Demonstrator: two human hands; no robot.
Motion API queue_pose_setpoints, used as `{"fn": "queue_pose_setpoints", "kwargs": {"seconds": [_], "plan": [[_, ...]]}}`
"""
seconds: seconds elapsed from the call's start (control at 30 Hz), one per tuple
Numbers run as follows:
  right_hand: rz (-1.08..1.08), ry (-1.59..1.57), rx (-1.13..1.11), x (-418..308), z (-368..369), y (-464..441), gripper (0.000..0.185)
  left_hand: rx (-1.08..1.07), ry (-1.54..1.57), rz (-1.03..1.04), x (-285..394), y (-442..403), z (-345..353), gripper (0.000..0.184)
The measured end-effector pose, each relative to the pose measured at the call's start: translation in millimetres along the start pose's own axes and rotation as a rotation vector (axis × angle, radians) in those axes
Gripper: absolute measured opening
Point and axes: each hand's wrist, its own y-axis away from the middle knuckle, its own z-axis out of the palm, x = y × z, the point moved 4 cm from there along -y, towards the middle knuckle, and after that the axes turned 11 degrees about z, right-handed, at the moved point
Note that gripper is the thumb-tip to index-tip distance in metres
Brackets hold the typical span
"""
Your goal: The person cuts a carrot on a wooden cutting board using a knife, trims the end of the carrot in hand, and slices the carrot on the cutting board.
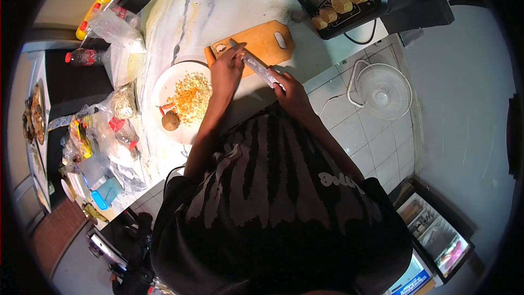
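A knife (258, 69) lies slantwise over the wooden cutting board (267, 41). My right hand (292, 97) is closed around its near end. The fingers of my left hand (227, 72) are pinched together on the blade toward its far end. Just beyond my left hand, a small round pale piece with a dark rim (220, 48) rests on the board. To the left, a white plate (161, 84) holds finely chopped pale and orange pieces (191, 98). A brown round vegetable (170, 121) and a red chili (162, 111) are at the plate's left side.
Plastic bags (115, 30), bottles (87, 57) and packets crowd the counter's left side. A black appliance with round wooden-looking knobs (342, 4) stands at the back right. A white mesh basket (383, 92) is on the tiled floor to the right.
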Motion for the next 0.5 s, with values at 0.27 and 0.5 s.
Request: {"fn": "queue_pose_setpoints", "kwargs": {"seconds": [0.27, 0.5], "plan": [[-0.273, -0.049, -0.369, -47.0, 35.2, -8.2, 0.041, 0.199, -0.154, -0.125, 13.3, 101.2, -90.9, 0.033], [-0.222, 0.044, -0.526, -84.5, 27.1, -5.5, 0.037, -0.025, -0.615, -0.065, 13.8, 148.1, -72.4, 0.071]]}}
